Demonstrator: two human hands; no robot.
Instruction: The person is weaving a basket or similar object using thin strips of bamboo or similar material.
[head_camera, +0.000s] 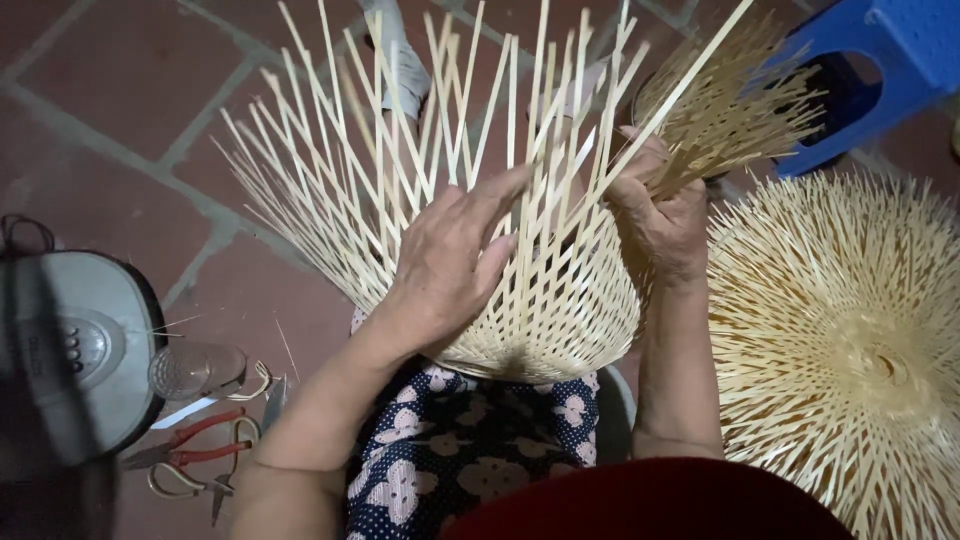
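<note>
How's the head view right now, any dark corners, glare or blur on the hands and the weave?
Head view: light falls on the bamboo basket and both hands, left hand and right hand, all sharp; the woven disc at right is brightest, slightly washed out; the lower left, around the grey appliance and scissors, lies in shadow.

The half-woven basket (520, 290) rests on the person's lap, with the left hand (455, 265) on its front and the right hand (660, 215) at its right edge. A finished woven piece (850, 350) lies to the right, a stool (870, 70) behind it; scissors (200, 465) and a fan base (75, 350) lie to the left.
</note>
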